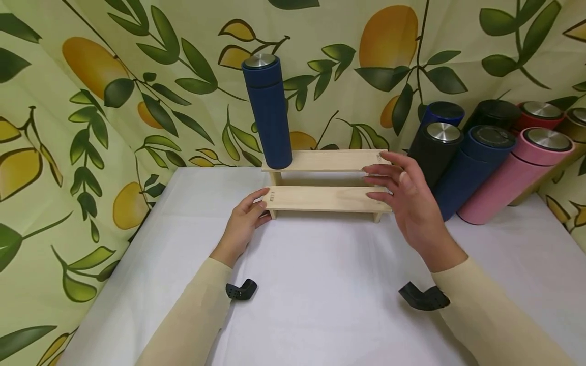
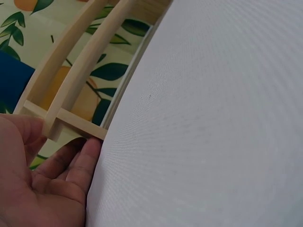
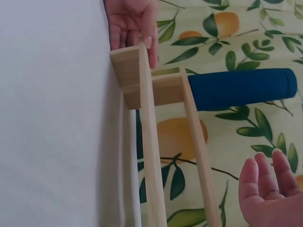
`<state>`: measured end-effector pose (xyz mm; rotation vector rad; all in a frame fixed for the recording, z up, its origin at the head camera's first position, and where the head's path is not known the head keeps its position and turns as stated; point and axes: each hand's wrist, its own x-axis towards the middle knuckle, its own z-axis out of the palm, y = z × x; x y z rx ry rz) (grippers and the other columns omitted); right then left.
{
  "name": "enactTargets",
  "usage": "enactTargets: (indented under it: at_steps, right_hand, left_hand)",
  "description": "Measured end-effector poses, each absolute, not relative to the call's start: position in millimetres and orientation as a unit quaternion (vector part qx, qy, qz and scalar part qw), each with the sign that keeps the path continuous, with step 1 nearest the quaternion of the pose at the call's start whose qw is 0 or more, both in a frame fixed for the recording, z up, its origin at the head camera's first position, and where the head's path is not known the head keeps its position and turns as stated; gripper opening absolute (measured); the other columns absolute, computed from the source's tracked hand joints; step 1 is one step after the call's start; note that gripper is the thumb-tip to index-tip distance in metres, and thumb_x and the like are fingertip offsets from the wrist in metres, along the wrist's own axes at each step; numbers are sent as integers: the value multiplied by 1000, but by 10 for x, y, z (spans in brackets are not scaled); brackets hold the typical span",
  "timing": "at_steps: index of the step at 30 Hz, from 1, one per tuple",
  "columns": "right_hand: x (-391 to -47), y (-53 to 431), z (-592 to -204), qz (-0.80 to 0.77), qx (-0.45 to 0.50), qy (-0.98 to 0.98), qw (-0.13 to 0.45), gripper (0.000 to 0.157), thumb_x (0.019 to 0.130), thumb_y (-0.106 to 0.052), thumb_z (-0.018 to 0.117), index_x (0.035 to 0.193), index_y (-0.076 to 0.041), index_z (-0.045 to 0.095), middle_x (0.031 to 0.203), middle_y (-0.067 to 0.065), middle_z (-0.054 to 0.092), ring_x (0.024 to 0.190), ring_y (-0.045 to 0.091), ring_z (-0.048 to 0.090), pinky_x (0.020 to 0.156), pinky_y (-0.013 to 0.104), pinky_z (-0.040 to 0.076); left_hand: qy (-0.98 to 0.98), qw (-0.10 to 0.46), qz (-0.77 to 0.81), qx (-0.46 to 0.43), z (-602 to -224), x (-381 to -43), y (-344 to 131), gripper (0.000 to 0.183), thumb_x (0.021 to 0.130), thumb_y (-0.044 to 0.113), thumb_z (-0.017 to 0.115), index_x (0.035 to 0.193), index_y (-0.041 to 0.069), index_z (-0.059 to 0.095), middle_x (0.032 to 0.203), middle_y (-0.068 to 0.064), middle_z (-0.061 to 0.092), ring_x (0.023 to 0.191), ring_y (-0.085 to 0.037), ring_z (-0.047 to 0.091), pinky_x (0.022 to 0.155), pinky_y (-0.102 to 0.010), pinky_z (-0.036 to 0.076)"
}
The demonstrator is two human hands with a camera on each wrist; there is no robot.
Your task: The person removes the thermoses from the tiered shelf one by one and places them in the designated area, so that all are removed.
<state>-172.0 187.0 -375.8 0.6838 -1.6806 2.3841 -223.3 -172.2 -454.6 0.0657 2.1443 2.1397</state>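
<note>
A two-step wooden rack (image 1: 327, 198) stands on the white-covered table near the back wall. My left hand (image 1: 242, 223) grips the left end of its lower step, thumb and fingers around the corner by the leg. On the left end of the upper step stands a tall dark blue thermos (image 1: 270, 117), upright with a steel-topped lid. My right hand (image 1: 414, 208) is raised near the rack's right end, holding nothing, fingers spread and slightly bent. In the right wrist view, its fingers (image 3: 252, 182) show apart from the wooden steps.
At the right stand several thermoses, among them a pink one (image 1: 517, 173), a blue one (image 1: 476, 168), a black one (image 1: 435, 157) and a red one (image 1: 537, 116). Fruit-patterned cloth (image 1: 183, 101) hangs behind and to the left. White cloth (image 1: 320, 284) covers the table.
</note>
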Motion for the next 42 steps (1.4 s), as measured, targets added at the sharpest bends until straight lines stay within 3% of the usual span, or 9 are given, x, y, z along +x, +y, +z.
enactTargets:
  at_steps: [6, 11, 13, 20, 26, 31, 42]
  right_hand:
    - [-1954, 1598, -3732, 788, 190, -584, 32, 61, 110, -52, 59, 156, -15, 45, 148, 22, 54, 136, 38, 53, 109, 43, 50]
    - [-2193, 1373, -3725, 748, 171, -641, 11, 58, 114, -44, 52, 160, -12, 40, 149, 18, 54, 136, 36, 53, 116, 54, 44]
    - [-2280, 1283, -3719, 730, 170, -661, 9, 58, 113, -39, 55, 162, -12, 38, 149, 17, 54, 136, 35, 54, 117, 58, 43]
    - [-2519, 1013, -3603, 688, 170, -705, 16, 72, 106, -34, 73, 166, -18, 35, 152, 11, 51, 137, 26, 52, 115, 47, 46]
    - [-2688, 751, -3493, 669, 159, -726, 28, 83, 99, -40, 83, 166, -23, 37, 154, 7, 49, 141, 27, 48, 112, 47, 49]
    - [-2844, 533, -3377, 646, 155, -747, 40, 87, 97, -43, 86, 167, -26, 36, 157, 5, 47, 144, 23, 47, 113, 43, 49]
    - [-3050, 257, -3273, 644, 154, -747, 52, 95, 96, -32, 88, 170, -22, 29, 162, 4, 44, 141, 21, 50, 116, 44, 45]
  left_hand:
    - [710, 55, 701, 19, -4568, -2247, -1727, 43, 116, 13, 55, 159, 17, 57, 152, -19, 57, 133, -32, 62, 106, -38, 56]
    - [707, 53, 705, 24, -4575, -2259, -1734, 43, 116, 13, 56, 158, 17, 58, 152, -18, 58, 133, -31, 62, 105, -37, 57]
    - [705, 54, 707, 26, -4579, -2261, -1735, 43, 116, 12, 55, 159, 16, 58, 152, -19, 57, 133, -32, 62, 105, -37, 56]
    - [704, 55, 708, 26, -4584, -2259, -1730, 43, 115, 12, 56, 158, 16, 59, 151, -18, 59, 133, -31, 62, 106, -37, 56]
    - [705, 55, 707, 27, -4585, -2265, -1739, 43, 115, 12, 56, 158, 17, 59, 150, -17, 60, 133, -30, 63, 105, -36, 56]
    - [707, 51, 705, 27, -4580, -2268, -1757, 43, 115, 13, 56, 158, 17, 59, 150, -17, 60, 132, -30, 63, 105, -36, 56]
    - [713, 55, 698, 36, -4590, -2274, -1764, 43, 116, 14, 55, 159, 18, 58, 151, -16, 59, 133, -30, 63, 105, -37, 57]
